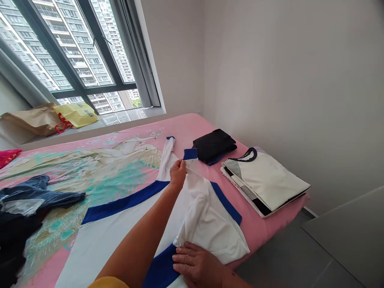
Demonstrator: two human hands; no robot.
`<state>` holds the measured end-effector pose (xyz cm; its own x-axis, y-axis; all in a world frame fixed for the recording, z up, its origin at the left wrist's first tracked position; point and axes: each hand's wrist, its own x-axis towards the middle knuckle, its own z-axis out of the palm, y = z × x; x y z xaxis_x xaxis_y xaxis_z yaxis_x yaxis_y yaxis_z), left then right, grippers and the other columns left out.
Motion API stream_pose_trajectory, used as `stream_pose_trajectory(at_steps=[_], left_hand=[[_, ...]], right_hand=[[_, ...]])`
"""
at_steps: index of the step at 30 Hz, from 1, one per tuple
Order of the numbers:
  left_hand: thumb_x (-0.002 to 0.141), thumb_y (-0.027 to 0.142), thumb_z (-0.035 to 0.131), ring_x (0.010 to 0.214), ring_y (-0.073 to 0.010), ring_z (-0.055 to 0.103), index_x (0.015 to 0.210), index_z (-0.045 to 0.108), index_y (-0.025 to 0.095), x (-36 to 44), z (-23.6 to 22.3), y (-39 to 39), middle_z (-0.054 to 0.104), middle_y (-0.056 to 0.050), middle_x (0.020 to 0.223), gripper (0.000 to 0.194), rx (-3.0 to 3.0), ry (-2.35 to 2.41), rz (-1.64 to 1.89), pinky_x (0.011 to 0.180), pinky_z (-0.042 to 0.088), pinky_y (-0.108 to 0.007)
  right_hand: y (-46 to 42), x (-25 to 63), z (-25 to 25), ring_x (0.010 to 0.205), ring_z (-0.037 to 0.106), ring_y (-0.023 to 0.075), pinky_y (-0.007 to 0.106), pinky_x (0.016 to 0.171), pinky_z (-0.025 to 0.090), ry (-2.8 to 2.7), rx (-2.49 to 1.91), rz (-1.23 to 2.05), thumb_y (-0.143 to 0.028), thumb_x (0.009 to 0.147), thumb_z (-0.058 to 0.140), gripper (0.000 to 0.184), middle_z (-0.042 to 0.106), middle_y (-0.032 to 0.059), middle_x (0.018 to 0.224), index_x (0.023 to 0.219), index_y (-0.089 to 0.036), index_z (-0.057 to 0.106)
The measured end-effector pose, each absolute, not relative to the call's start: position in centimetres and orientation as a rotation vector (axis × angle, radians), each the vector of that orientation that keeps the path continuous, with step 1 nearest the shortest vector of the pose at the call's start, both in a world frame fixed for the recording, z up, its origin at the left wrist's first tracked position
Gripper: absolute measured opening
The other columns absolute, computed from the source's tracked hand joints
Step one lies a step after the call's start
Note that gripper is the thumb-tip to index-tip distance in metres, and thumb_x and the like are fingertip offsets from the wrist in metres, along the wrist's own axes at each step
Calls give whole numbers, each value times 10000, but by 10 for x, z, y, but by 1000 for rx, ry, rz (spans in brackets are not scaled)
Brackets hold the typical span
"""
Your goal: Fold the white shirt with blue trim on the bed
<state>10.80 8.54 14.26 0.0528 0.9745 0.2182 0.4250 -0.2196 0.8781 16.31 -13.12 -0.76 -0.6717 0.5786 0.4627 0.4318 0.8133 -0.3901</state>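
On the left of the bed, dark clothes lie crumpled. The white garment with blue trim lies spread mid-bed: soft, light, limp, probably best held by cuffs and folds. The left hand pinches its sleeve near the blue cuff; the right hand presses flat on a fold. Folded clothes sit rightward by a bare wall.

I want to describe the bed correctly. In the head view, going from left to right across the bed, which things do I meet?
Dark blue clothes → white garment with blue bands, pinched by the left hand and pressed by the right hand → folded black garment → stack of folded shirts.
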Motion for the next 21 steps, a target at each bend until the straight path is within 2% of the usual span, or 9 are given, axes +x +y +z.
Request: stream_pose_trajectory(at_steps=[2, 5, 7, 9, 11, 15, 19, 21], left_hand=[[899, 418, 301, 797, -149, 620, 1016, 532, 192, 87, 162, 43, 644, -68, 895, 344, 1520, 1258, 1288, 727, 494, -316], [830, 329, 501, 882, -150, 618, 938, 540, 235, 41, 163, -42, 641, -24, 957, 149, 900, 867, 1564, 817, 502, -350], [800, 230, 520, 915, -158, 618, 895, 560, 233, 5, 139, -100, 648, -11, 963, 103, 590, 851, 1597, 863, 495, -370], [749, 119, 500, 843, -165, 640, 848, 569, 212, -29, 105, -146, 658, -10, 892, 152, 302, 989, 1549, 816, 521, -378], [738, 79, 494, 800, -168, 652, 862, 569, 199, -56, 73, -177, 655, -19, 879, 188, 101, 1104, 1490, 781, 537, -390], [754, 212, 627, 739, -161, 660, 967, 551, 190, -82, 49, -193, 636, -51, 912, 227, 139, 1213, 1361, 704, 554, -351], [674, 387, 721, 652, -182, 657, 954, 523, 180, -82, 61, -179, 624, -59, 872, 401, 285, 1400, 1092, 515, 533, -302], [676, 388, 715, 564, -166, 630, 934, 507, 177, -77, 68, -171, 614, -40, 788, 393, 362, 1447, 1019, 456, 506, -285]], right_hand=[[-137, 165, 10, 1285, 373, 151, 355, 1129, 223, -2410, -774, 403, -222, 847, 415, 396, 522, 20, 1306, 1224, -182, 530], [-144, 168, 27, 1320, 313, 172, 380, 1135, 200, -2458, -797, 457, -209, 848, 417, 448, 461, 49, 1361, 1289, -156, 474], [-147, 169, 33, 1346, 255, 190, 403, 1134, 192, -2508, -811, 466, -209, 854, 415, 481, 415, 71, 1394, 1331, -145, 430], [-150, 168, 34, 1358, 223, 210, 427, 1129, 195, -2562, -820, 463, -216, 856, 418, 519, 374, 87, 1419, 1369, -144, 381], [-153, 165, 34, 1352, 234, 227, 446, 1124, 199, -2593, -829, 445, -233, 847, 439, 565, 364, 96, 1423, 1396, -149, 337], [-158, 159, 29, 1333, 268, 239, 454, 1124, 203, -2646, -841, 379, -251, 836, 464, 605, 380, 98, 1412, 1411, -143, 308], [-161, 156, 24, 1325, 280, 248, 459, 1116, 221, -2681, -861, 314, -296, 851, 460, 606, 370, 99, 1418, 1414, -139, 299], [-162, 155, 23, 1332, 265, 247, 460, 1116, 218, -2688, -852, 288, -309, 858, 450, 606, 365, 98, 1421, 1418, -141, 291]])
